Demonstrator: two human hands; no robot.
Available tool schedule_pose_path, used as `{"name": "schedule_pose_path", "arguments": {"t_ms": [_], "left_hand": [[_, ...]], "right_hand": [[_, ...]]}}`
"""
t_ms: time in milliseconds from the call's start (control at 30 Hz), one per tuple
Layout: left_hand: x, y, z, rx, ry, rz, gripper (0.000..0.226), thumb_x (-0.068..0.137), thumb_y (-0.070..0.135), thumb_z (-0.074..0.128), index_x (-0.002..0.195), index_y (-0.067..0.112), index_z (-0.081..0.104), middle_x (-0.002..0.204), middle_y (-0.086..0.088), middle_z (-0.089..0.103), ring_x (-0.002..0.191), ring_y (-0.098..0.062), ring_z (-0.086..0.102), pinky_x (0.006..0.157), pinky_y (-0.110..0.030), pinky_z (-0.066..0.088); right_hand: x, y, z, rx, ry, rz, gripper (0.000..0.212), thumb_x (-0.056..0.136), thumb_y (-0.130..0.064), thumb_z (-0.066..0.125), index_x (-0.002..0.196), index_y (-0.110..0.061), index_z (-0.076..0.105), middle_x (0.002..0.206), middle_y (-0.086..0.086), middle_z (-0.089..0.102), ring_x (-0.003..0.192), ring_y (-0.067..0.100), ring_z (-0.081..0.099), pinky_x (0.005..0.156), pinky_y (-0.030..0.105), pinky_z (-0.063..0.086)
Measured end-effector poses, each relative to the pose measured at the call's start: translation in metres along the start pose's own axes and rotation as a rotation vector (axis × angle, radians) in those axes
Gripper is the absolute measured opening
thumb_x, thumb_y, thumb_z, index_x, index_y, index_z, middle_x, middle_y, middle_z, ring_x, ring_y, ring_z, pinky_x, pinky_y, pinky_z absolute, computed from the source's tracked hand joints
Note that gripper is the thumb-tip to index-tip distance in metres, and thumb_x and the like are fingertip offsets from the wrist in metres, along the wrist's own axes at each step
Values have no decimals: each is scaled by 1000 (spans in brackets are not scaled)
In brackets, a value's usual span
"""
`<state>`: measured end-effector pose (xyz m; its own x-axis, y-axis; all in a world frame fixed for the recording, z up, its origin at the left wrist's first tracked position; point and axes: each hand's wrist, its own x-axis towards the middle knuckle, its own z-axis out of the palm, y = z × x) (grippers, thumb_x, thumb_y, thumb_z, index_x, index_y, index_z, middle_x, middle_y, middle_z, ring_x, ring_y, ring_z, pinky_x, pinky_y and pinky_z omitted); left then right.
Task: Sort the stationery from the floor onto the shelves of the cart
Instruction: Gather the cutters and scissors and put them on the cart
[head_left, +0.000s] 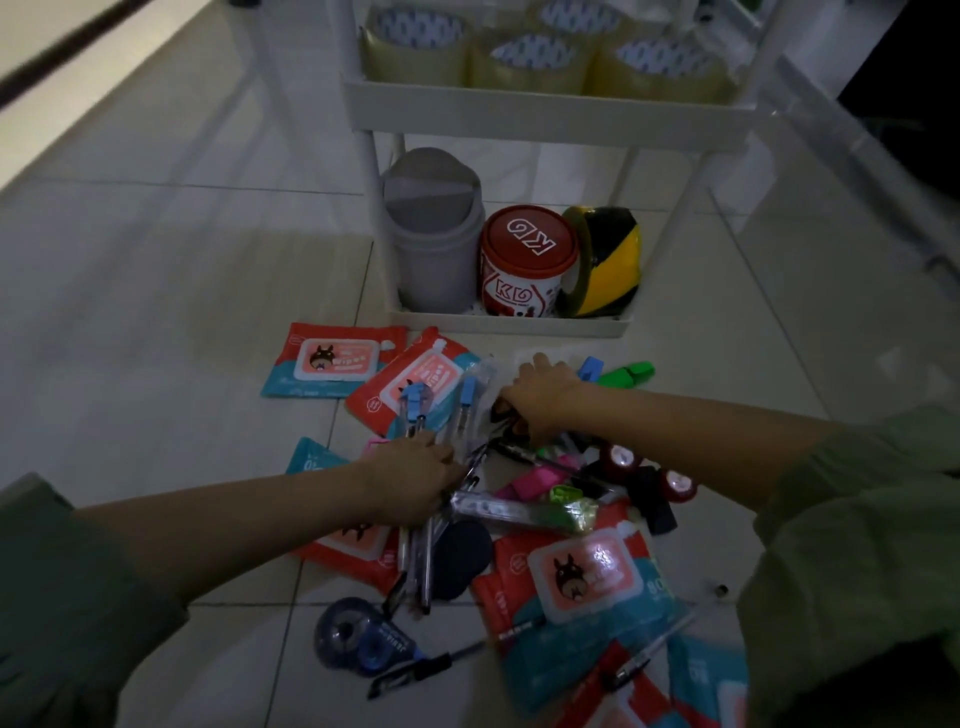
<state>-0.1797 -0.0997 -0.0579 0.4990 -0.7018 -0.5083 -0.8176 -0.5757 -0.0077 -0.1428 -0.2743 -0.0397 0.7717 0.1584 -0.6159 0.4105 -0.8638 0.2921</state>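
Stationery lies heaped on the tiled floor in front of the white cart (519, 325). My left hand (410, 483) grips a bundle of pens (415, 561) that sticks out on both sides of my fist. My right hand (540, 392) reaches into the top of the pile, fingers curled over a black-handled item (503, 411); what it is stays hidden under the hand. Around them lie several wipes packs (332, 358), pink and green highlighters (626, 373), a correction tape roller (353, 636), loose black pens (431, 667) and two small red tape rolls (621, 460).
The cart's bottom shelf holds a grey swing-lid bin (434, 234), a red KG tub (524, 260) and a yellow-black tape roll (608, 260). The shelf above carries several clear tape rolls (530, 62). Bare tiles stretch to the left.
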Motion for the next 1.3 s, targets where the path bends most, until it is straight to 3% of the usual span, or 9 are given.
{"name": "schedule_pose_path", "arguments": {"t_ms": [200,367,467,567,733,800,967,1200,1300], "left_hand": [[2,10,-13,-846,203,-280,25,95,36,39,91,11,41,86,-7,53,71,-13,45,60,-25,34],[9,1,-30,-1544,242,-318,39,90,41,53,116,13,47,103,-5,60,91,-16,60,82,-28,51],[8,-1,-39,-1805,287,-300,18,95,24,49,99,10,60,90,-8,67,75,-12,68,64,-18,56],[-2,-4,-39,-1849,338,-381,21,96,18,45,82,11,59,54,1,56,35,-2,49,38,-14,38],[-25,-22,-19,-2030,376,-561,23,96,24,41,77,15,50,33,8,26,25,0,18,27,-9,12],[-36,-29,-9,-2128,430,-644,32,97,35,38,77,12,50,31,9,25,23,0,17,27,-6,11],[-55,-38,9,-2265,539,-765,32,99,36,31,86,12,48,31,8,25,22,-1,17,28,-5,12],[-59,-33,13,-2225,616,-685,21,99,36,33,96,19,45,54,2,38,30,-2,31,29,-10,22],[-54,-32,5,-2129,615,-680,26,98,36,36,112,15,44,73,-5,52,57,-11,50,39,-14,42]], "right_hand": [[-23,31,-45,34,181,14,69,90,-23,58,147,-20,19,142,17,35,130,34,33,98,41,40],[-33,40,-72,401,131,-217,64,84,-6,64,139,-13,30,109,6,47,94,21,45,73,29,35],[-32,24,-76,533,175,-317,56,85,-3,60,135,-13,36,103,1,46,88,19,46,62,21,37],[-32,15,-80,931,92,-445,38,88,3,50,123,-11,52,110,10,57,89,17,54,70,17,45],[-6,3,-75,1527,299,-215,20,89,0,46,93,-12,62,99,8,63,99,23,56,83,30,46],[15,0,-61,1065,406,-155,22,88,-8,56,109,-8,60,114,12,62,108,24,57,86,29,46],[43,-18,-20,81,84,-278,72,82,-22,68,143,-12,31,143,11,38,128,29,42,103,40,41],[35,-26,-32,-198,172,-324,57,89,-24,58,141,-15,36,143,14,36,132,31,35,101,43,38],[22,-18,-58,-86,131,-376,46,86,-19,64,129,-12,51,134,11,48,122,28,46,90,34,42]]}}
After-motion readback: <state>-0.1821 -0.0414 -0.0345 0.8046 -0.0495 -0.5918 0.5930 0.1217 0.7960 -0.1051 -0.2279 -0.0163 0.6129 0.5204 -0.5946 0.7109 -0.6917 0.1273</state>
